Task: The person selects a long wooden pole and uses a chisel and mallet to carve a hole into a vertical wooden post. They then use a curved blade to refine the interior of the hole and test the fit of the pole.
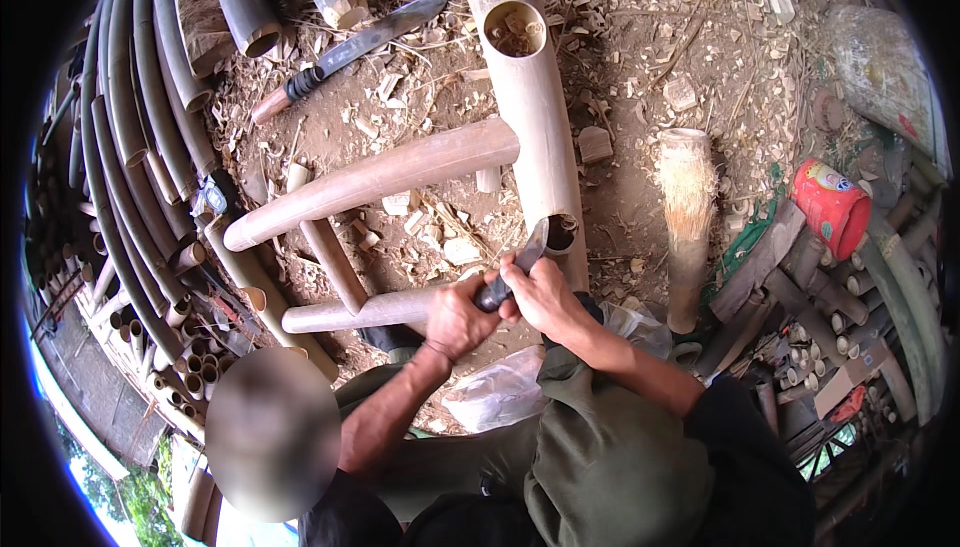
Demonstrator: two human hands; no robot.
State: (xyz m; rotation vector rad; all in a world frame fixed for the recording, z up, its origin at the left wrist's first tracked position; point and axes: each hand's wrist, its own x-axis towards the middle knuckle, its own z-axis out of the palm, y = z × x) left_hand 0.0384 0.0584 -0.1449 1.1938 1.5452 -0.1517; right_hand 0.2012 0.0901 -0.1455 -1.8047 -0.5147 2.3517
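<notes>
Right hand (540, 297) and left hand (462, 317) shown close together, fingers curled firmly about a knife (493, 295); its dark handle lies between them. Judging by the grip, the left steadies the handle's rear while the right, nearer the blade, governs the tip. The blade points away from the hands into the lower hole of a bamboo post (538, 137), just beyond the right hand; this nearness probably keeps the cut short and controlled. How deep the tip sits I cannot tell from where I stand. Joined rails probably help keep the post from rolling: an upper rail (370, 177) beyond and left of the left hand, and a lower rail (365, 309) ending behind that hand, where it could hamper a leftward sweep. Surroundings: well beyond the hands, a machete (375, 37) lies among shavings; right of the right hand, a frayed bamboo stub (685, 217) and, farther off, a red container (830, 207); nearer the body, below the hands, a clear plastic bag (495, 392).
</notes>
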